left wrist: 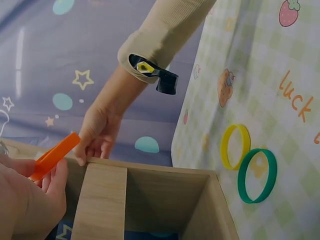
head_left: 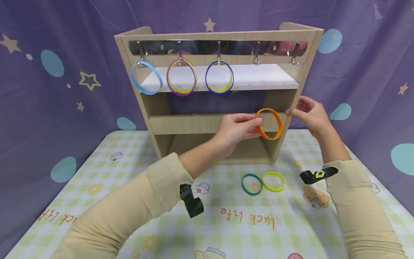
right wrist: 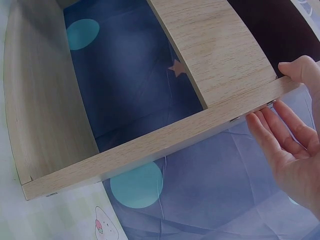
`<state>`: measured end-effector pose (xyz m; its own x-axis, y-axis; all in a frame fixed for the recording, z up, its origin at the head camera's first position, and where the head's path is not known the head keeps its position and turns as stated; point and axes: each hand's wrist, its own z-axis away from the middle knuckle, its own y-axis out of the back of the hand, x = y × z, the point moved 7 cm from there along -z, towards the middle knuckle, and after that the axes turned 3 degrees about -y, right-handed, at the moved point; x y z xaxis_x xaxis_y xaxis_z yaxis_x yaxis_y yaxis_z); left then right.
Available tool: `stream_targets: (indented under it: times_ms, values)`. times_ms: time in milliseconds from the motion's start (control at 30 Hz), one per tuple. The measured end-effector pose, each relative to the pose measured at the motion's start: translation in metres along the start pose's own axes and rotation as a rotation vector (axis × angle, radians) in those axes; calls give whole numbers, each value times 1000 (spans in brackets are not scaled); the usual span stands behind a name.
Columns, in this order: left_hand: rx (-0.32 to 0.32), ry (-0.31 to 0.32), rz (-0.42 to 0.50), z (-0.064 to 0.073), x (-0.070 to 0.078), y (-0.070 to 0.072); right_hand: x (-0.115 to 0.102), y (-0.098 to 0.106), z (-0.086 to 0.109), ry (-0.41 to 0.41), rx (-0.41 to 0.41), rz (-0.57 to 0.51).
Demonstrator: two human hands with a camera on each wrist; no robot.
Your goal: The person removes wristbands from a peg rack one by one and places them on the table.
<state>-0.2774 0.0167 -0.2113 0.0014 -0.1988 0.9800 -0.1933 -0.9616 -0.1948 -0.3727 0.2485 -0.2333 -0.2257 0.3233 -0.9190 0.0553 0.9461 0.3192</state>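
Observation:
An orange silicone wristband (head_left: 280,126) is pinched at its left side between the thumb and fingers of my left hand (head_left: 237,129), in front of the lower right part of a wooden shelf unit (head_left: 181,125). My right hand (head_left: 311,114) grips the unit's right side panel, thumb on the front edge and fingers along the outer face, as the right wrist view shows. Along the top, a metal hook rail (head_left: 200,47) carries a light blue band (head_left: 155,72), a purple and yellow pair (head_left: 195,77) and a dark blue and yellow pair (head_left: 232,77). The two hooks at the right bear no band.
On the checked tablecloth (head_left: 129,216), a green wristband (head_left: 242,185) and a yellow wristband (head_left: 283,183) lie side by side before the unit. A white shelf (head_left: 258,75) sits behind the hooks. Purple curtain (head_left: 81,108) hangs behind and on both sides.

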Motion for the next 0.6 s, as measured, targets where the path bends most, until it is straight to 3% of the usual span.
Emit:
stream_targets:
  times_ms: [333,600]
  values:
    - [23,74,-52,-2,-10,14,0,0,2,-1,8,-10]
    - [-6,121,-102,-1,-17,25,0,-1,2,-1,-4,-46]
